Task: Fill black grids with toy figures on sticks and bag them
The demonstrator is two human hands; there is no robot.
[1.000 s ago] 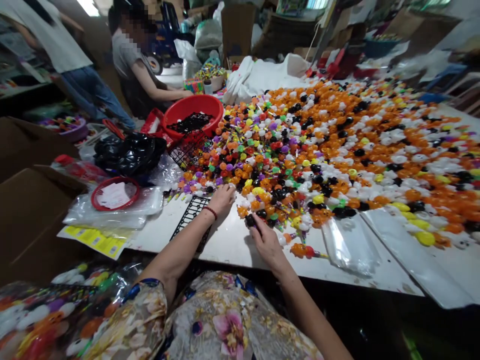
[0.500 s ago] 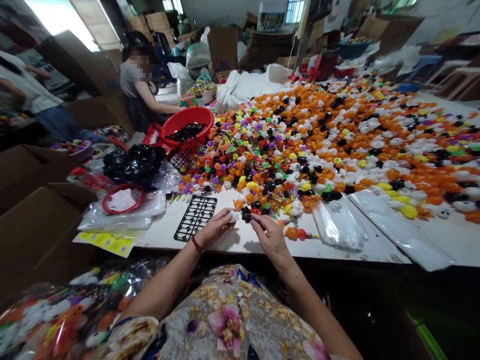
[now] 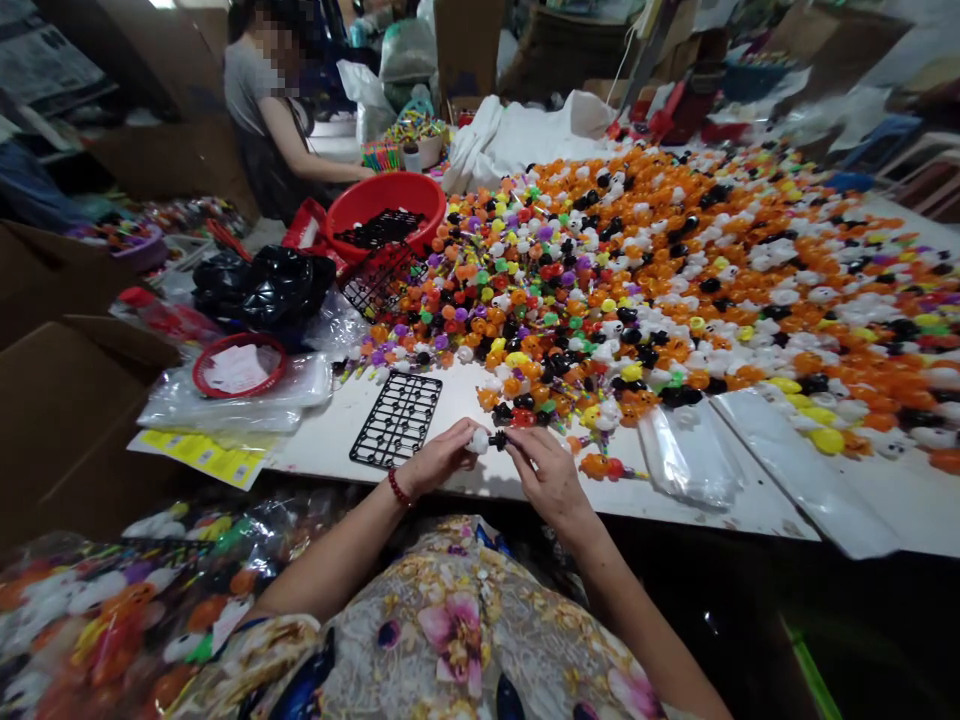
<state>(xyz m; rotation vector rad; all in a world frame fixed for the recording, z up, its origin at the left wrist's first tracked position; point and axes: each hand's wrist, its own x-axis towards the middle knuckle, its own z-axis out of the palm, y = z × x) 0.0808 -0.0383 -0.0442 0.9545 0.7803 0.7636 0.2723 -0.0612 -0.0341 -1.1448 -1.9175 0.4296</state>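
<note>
Between the fingers of my left hand (image 3: 442, 460) is a small white plastic figure (image 3: 478, 440). My right hand (image 3: 547, 475) pinches a small black plastic piece (image 3: 498, 440), whose tip touches or nearly touches the white figure; I cannot tell whether they are joined. Both hands hover over the front edge of the white table (image 3: 465, 385). A black plastic grid tray (image 3: 397, 418) lies flat just left of my left hand. Beyond my hands a big heap of small plastic figures (image 3: 645, 270) in orange, white and black spreads over the table. One orange-and-red figure (image 3: 604, 466) lies right of my right hand.
Clear plastic bags (image 3: 690, 455) lie at the right front. To the left are a small red basket (image 3: 240, 388) with paper, a black bag (image 3: 262, 285) and a red basin (image 3: 435, 205) holding black grids. A co-worker (image 3: 277, 120) sits beyond. Cardboard boxes (image 3: 75, 400) stand far left.
The black piece and the white figure have come together in line between my hands. The camera has tilted down somewhat, so the scene sits higher.
</note>
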